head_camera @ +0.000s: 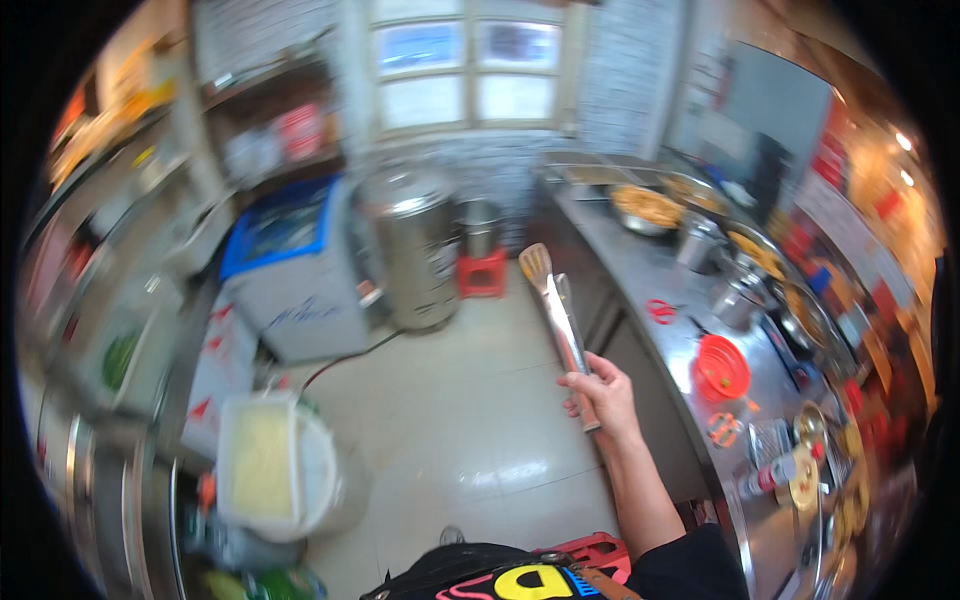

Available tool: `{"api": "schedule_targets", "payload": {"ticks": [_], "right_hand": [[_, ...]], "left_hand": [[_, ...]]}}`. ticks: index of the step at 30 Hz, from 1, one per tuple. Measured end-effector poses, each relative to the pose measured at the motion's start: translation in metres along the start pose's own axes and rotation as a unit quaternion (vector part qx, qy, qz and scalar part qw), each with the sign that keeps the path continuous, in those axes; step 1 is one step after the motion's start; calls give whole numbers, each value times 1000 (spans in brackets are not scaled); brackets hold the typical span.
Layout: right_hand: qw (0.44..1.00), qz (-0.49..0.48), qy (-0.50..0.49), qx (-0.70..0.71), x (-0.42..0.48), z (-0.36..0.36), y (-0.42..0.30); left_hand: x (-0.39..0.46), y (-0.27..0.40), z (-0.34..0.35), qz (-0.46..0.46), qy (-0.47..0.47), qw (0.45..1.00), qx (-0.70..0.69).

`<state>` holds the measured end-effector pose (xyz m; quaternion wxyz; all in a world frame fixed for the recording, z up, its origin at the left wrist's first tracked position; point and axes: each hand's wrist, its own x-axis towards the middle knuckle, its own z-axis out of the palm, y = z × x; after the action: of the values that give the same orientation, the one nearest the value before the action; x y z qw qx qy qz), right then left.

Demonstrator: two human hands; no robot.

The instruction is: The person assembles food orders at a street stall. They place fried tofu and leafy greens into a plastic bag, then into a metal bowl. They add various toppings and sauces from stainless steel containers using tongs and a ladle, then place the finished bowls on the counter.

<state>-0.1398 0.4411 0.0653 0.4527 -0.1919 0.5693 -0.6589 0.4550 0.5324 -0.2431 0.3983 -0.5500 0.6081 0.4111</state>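
Note:
My right hand (604,390) is closed around a pair of metal food tongs (561,315), held out over the tiled floor beside the steel counter. One slotted, spatula-like tip of the tongs points up and away from me; the second arm lies close beside it. My left hand is out of view. To the right of the tongs, red-handled scissors (661,311) and a red plastic basket (721,367) lie on the steel counter (626,259). Behind them stand metal pots (699,241) and a steel bowl heaped with yellowish food (646,207).
A blue-rimmed chest freezer (315,315) and a tall steel boiler (416,255) stand ahead. A red stool (481,274) holds a metal pot. At left, a white tub (294,461) sits on a round container. A cable (345,360) crosses the floor.

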Motion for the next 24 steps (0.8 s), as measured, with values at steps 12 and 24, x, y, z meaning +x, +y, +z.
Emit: {"api": "schedule_targets", "payload": {"ticks": [12, 24], "right_hand": [[940, -34, 339, -16, 118, -190, -29], [908, -31, 347, -232, 430, -250, -105]], "left_hand": [[156, 312, -458, 132, 314, 799, -495], [243, 433, -382, 70, 24, 997, -15]]}}
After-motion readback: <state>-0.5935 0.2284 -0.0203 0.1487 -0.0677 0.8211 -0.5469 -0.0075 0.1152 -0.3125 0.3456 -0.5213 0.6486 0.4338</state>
